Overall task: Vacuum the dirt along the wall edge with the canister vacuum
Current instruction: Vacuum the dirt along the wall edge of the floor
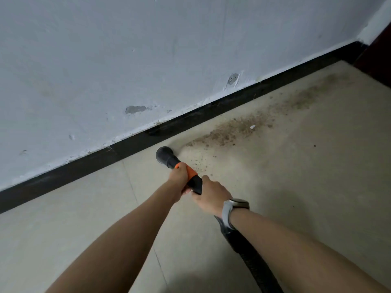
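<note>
Beige tile floor (296, 187), black skirting (190, 119), scuffed white wall (105, 60). Dirt (237, 130) trails beside the skirting to your right. Your left hand (178, 178) and right hand (211, 195) both grip the vacuum nozzle (167, 156), tip near the skirting, hose (249, 250) trailing back. Watch (234, 206) on right wrist; no readable text.

Dim, flat indoor light, soft image.
Wide-angle bend curves the baseboard (190, 121); faint shadows on the floor (296, 187) at right and at the bottom edge; no glare; wall (105, 49) evenly grey, detail slightly smeared.
</note>
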Demonstrator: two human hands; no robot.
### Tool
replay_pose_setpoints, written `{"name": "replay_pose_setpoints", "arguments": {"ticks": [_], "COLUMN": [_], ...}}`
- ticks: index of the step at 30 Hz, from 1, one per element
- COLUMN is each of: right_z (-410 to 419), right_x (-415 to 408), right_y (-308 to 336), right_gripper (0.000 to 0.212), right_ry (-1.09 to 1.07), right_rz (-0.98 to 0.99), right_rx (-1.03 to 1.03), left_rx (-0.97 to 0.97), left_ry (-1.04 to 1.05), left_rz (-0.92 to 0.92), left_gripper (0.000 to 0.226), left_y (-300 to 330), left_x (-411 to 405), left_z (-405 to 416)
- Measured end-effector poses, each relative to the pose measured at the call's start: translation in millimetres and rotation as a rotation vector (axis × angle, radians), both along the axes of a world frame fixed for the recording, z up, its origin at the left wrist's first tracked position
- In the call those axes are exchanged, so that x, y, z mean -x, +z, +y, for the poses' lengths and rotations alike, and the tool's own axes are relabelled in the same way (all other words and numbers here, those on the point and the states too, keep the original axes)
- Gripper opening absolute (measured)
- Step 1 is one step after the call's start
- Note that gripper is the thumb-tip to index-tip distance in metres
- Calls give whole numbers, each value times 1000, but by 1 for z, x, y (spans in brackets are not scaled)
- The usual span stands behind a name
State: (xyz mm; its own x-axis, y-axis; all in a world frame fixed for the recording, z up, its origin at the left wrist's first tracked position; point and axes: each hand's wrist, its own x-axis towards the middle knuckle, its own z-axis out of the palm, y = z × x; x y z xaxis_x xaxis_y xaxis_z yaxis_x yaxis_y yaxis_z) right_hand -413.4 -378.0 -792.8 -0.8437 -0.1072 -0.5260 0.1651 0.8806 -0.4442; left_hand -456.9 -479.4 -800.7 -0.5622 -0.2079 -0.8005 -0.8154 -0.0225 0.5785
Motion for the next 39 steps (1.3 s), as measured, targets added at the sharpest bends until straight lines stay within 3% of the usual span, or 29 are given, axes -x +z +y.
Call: {"name": "replay_pose_setpoints", "arguments": {"ticks": [11,19,22,28,31,35,39], "right_z": [51,58,64,83,81,72,58], "right_x": [10,12,15,-8,-26,-25,-13], "right_y": [-17,-12,-13,-21,-26,-26,-25], "right_gripper": [32,30,30,25,25,27,30], "right_ry": [-218,-316,-342,-387,-349,-256,-137], "right_rz": [107,179,153,-32,5,41,9], "right_rx": [-96,-198,-148,291,312,332,351], "left_rx": [-165,-47,-74,-104,-100,-248,-206], "left_ry": [-168,-312,-312,-190,-92,176,263], "left_rz": [102,214,236,262,253,253,288], "left_gripper": [28,42,36,23,30,20,21], "left_y": [-11,-16,-17,-32,-36,-29,-28], "left_x": [19,34,39,40,40,32,32], "left_z": [53,69,81,81,78,72,44]}}
